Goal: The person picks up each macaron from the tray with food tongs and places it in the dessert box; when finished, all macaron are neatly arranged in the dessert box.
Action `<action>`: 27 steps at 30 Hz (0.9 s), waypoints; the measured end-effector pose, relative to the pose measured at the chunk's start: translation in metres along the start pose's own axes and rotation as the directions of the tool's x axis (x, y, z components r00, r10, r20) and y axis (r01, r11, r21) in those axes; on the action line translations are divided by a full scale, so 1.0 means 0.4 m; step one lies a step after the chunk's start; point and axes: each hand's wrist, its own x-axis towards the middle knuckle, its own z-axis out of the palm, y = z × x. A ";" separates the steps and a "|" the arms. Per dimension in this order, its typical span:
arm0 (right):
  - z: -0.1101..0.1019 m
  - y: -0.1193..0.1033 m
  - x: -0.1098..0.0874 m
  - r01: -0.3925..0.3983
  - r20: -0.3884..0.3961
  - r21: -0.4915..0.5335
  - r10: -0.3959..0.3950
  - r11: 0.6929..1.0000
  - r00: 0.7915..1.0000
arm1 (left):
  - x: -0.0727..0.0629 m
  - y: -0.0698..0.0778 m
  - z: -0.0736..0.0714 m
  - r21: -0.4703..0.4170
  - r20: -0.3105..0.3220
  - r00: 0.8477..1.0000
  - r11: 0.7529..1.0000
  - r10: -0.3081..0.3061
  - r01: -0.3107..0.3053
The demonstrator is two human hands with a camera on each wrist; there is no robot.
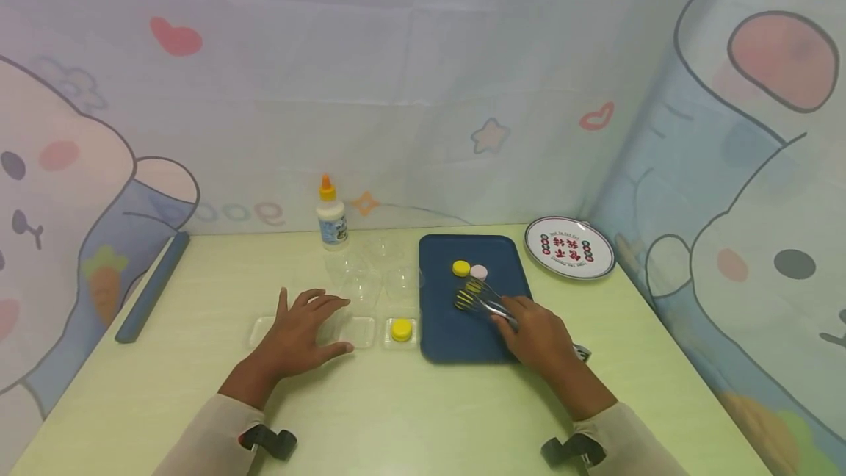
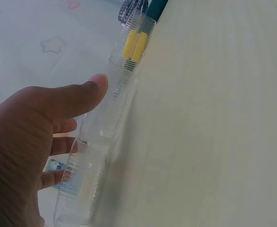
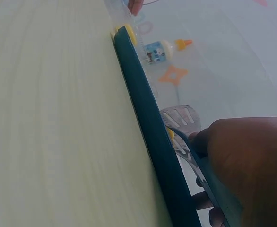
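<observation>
My right hand (image 1: 538, 336) grips slotted metal tongs (image 1: 505, 314) over the blue tray (image 1: 439, 340). Yellow shows at the tong heads, through the slots of the nearer one. Behind them on the tray lie a yellow macaron (image 1: 461, 268) and a pale pink macaron (image 1: 479, 272). With fingers spread, my left hand (image 1: 300, 333) hovers at a row of clear plastic boxes (image 1: 357, 332); its thumb overlaps a box wall (image 2: 96, 118) in the left wrist view. At the row's right end, a yellow macaron (image 1: 401, 329) sits in a clear box, beside the tray.
Several clear plastic domes (image 1: 361, 289) stand behind the boxes. A white bottle (image 1: 333, 222) with an orange tip is at the back. A plate (image 1: 570, 248) with red lettering lies at the back right. A blue-grey bar (image 1: 153, 286) runs along the left table edge.
</observation>
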 end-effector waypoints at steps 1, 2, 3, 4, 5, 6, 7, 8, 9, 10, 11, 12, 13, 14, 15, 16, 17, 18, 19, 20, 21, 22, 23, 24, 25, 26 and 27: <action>0.000 0.000 0.000 -0.002 0.001 0.000 0.002 1.000 1.000 | 0.000 0.000 0.000 0.000 0.000 1.000 1.000 0.000 0.000; -0.001 -0.001 0.000 -0.004 0.002 0.000 0.004 1.000 1.000 | 0.000 0.000 0.000 0.001 0.000 1.000 1.000 0.001 -0.001; -0.002 -0.002 -0.001 -0.006 0.004 0.000 0.006 1.000 1.000 | 0.001 0.000 0.000 0.000 0.001 1.000 1.000 0.002 -0.002; -0.004 -0.003 -0.001 -0.007 0.005 0.000 0.007 1.000 1.000 | 0.001 0.000 0.000 -0.001 0.001 1.000 1.000 0.003 -0.003; -0.005 -0.003 -0.001 -0.009 0.006 -0.001 0.009 1.000 1.000 | 0.002 0.000 0.000 -0.004 0.001 1.000 1.000 0.004 -0.004; -0.006 -0.004 -0.001 -0.011 0.007 -0.001 0.011 1.000 1.000 | 0.002 0.000 0.000 -0.006 0.002 1.000 1.000 0.005 -0.005; -0.006 -0.004 -0.001 -0.013 0.009 0.001 0.013 1.000 1.000 | 0.002 0.000 0.000 -0.009 0.003 1.000 1.000 0.006 -0.006; -0.007 -0.004 0.000 -0.015 0.011 0.003 0.015 1.000 1.000 | 0.003 0.000 0.001 -0.011 0.004 1.000 1.000 0.008 -0.008; -0.007 -0.005 0.000 -0.017 0.012 0.005 0.017 1.000 1.000 | 0.003 0.000 0.001 -0.012 0.005 1.000 1.000 0.008 -0.008; -0.007 -0.005 0.001 -0.018 0.014 0.007 0.018 1.000 1.000 | 0.003 -0.001 0.001 -0.013 0.006 1.000 1.000 0.008 -0.008; -0.007 -0.005 0.001 -0.020 0.014 0.008 0.020 1.000 1.000 | 0.002 -0.001 0.002 -0.012 0.006 1.000 1.000 0.008 -0.008; -0.007 -0.005 0.001 -0.021 0.015 0.011 0.021 1.000 1.000 | 0.002 -0.001 0.002 -0.011 0.006 1.000 1.000 0.008 -0.008; -0.007 -0.005 0.002 -0.021 0.015 0.011 0.021 1.000 1.000 | 0.002 -0.001 0.002 -0.012 0.006 1.000 1.000 0.008 -0.008; -0.007 -0.005 0.001 -0.020 0.012 0.010 0.020 1.000 1.000 | 0.001 -0.001 0.002 -0.012 0.006 1.000 1.000 0.007 -0.007; -0.006 -0.005 0.001 -0.018 0.008 0.010 0.018 1.000 1.000 | 0.001 -0.001 0.002 -0.010 0.005 1.000 1.000 0.007 -0.007; -0.006 -0.006 0.001 -0.015 0.002 0.009 0.014 1.000 1.000 | 0.000 -0.001 0.002 -0.009 0.006 1.000 1.000 0.007 -0.007; -0.006 -0.006 0.001 -0.009 -0.006 0.008 0.009 1.000 1.000 | 0.000 -0.001 0.001 -0.008 0.006 1.000 1.000 0.008 -0.008; -0.005 -0.007 0.001 -0.002 -0.016 0.006 0.002 1.000 1.000 | 0.000 -0.001 0.001 -0.007 0.006 1.000 1.000 0.008 -0.008; -0.004 -0.006 0.001 0.007 -0.028 0.003 -0.007 1.000 1.000 | 0.000 -0.001 0.000 -0.006 0.006 1.000 1.000 0.009 -0.009; -0.003 -0.007 0.001 0.015 -0.040 0.001 -0.015 1.000 0.999 | 0.000 -0.001 0.000 -0.005 0.006 1.000 1.000 0.009 -0.008; -0.003 -0.007 0.001 0.025 -0.051 -0.002 -0.025 1.000 0.998 | 0.000 -0.001 0.000 -0.004 0.005 1.000 1.000 0.008 -0.007; -0.003 -0.008 0.002 0.035 -0.063 -0.004 -0.035 0.999 0.997 | -0.001 -0.002 -0.001 -0.007 0.005 1.000 1.000 0.007 -0.007; -0.004 -0.009 0.003 0.044 -0.072 -0.006 -0.044 0.999 0.996 | 0.000 -0.002 -0.001 -0.009 0.004 1.000 1.000 0.007 -0.007; -0.005 -0.011 0.004 0.052 -0.080 -0.008 -0.052 0.999 0.995 | 0.000 -0.004 0.000 -0.010 0.003 1.000 1.000 0.007 -0.007; -0.007 -0.012 0.004 0.057 -0.085 -0.008 -0.057 0.998 0.995 | 0.000 -0.006 0.002 -0.012 0.003 1.000 1.000 0.007 -0.007; -0.009 -0.015 0.004 0.060 -0.087 -0.007 -0.060 0.998 0.994 | 0.001 -0.007 0.004 -0.012 0.003 1.000 1.000 0.009 -0.009; -0.011 -0.017 0.004 0.065 -0.092 -0.005 -0.065 0.998 0.994 | 0.001 -0.008 0.006 -0.011 0.002 1.000 1.000 0.011 -0.011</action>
